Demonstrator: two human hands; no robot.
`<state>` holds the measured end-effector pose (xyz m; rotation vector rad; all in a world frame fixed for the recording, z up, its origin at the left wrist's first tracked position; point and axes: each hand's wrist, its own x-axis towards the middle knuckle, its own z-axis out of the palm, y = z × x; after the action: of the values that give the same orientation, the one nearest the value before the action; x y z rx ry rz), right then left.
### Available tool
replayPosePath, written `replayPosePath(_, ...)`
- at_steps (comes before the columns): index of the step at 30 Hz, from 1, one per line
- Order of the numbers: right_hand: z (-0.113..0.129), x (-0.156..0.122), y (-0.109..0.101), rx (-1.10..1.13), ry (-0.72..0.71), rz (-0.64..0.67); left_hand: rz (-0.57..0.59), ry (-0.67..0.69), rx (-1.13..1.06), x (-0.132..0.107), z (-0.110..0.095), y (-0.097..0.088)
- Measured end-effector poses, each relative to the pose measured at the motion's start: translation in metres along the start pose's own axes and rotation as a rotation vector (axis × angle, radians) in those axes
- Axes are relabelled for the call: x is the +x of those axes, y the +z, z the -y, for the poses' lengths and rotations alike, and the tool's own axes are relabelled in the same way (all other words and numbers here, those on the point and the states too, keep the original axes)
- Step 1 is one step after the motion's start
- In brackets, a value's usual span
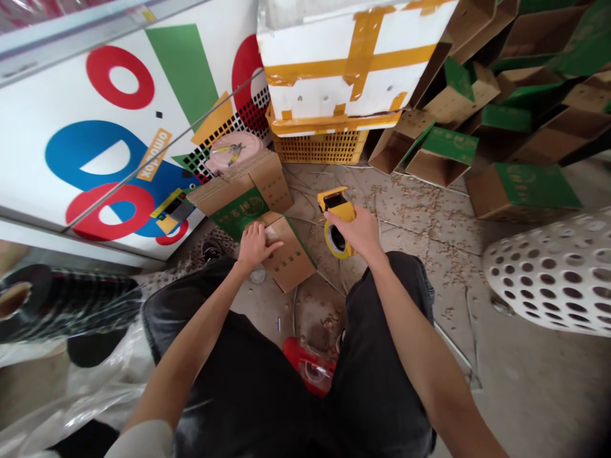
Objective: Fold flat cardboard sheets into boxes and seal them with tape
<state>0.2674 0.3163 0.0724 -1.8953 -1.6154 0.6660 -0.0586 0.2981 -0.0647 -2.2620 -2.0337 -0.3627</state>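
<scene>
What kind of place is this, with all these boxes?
It looks like a packing spot, maybe in a storeroom or market: stacks of green-and-brown cardboard boxes, a yellow tape dispenser, and a white foam box bound with yellow tape on a yellow plastic crate.

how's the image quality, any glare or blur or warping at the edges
In the head view, the light is soft and even with no strong glare; the right hand and yellow tape dispenser look sharp, while the wide lens stretches the perforated white container at the right edge, and the corners darken.
</scene>
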Motion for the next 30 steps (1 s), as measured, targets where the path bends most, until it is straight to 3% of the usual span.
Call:
replayPosePath(3, 0.0, -0.0014, -0.0023, -0.014, 0.001, 0.01, 0.026, 0.026, 0.025, -0.0012, 0.0019, -0.0001)
replayPosePath(8, -0.0007, -0.0039, -0.0037, -0.009, -0.011, 0.034, -0.002, -0.078, -0.021, 0.002, 0.0001, -0.0027)
replayPosePath(14, -0.0015, -0.0046, -0.002, 0.003, -0.027, 0.041, 0.033, -0.005, 0.018, 0.0011, -0.0033, -0.0023)
replayPosePath(20, -0.0017, -0.005, -0.002, -0.023, -0.043, 0.044, -0.03, -0.13, -0.075, 0.0038, -0.0022, 0.0014)
replayPosePath(26, -0.0039, -0.0051, -0.001, -0.046, -0.054, 0.039, 0.071, -0.003, -0.022, 0.0047, 0.0035, -0.0023)
replayPosePath(30, -0.004, -0.0048, 0.0001, -0.062, -0.058, 0.041, 0.038, -0.039, -0.072, 0.0063, 0.0063, -0.0052)
